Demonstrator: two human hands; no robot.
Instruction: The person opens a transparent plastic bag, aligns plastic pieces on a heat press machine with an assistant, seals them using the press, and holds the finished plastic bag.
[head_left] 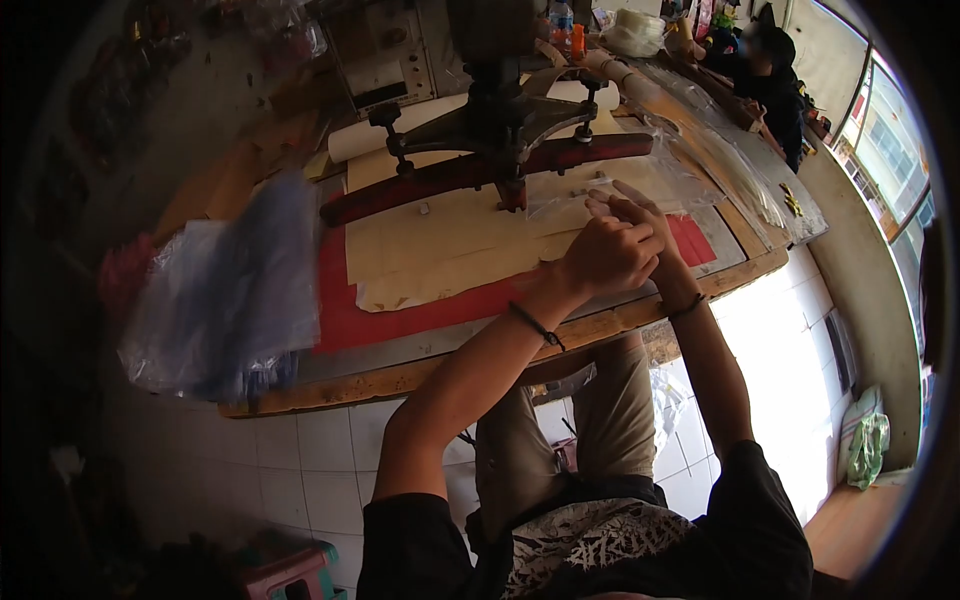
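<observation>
My left hand [612, 254] is closed in a fist over the table's front right part, close against my right hand; anything inside it is hidden. My right hand [640, 208] lies just behind it, partly covered, with some fingers stretched out toward the beige sheet [430, 250]. That sheet lies on a red sheet [400, 325]. Beyond my fingertips are small grey pieces [600, 179] and clear plastic [560, 190]. A dark machine bracket [490, 135] with a curved red bar [420, 187] stands above the beige sheet.
Clear plastic bags [220, 310] hang over the table's left end. The wooden table edge [420, 375] runs in front of my legs. A pale roll [345, 142] lies behind the bar. At the back right, a person in dark clothing [775, 85] is beside another worktop.
</observation>
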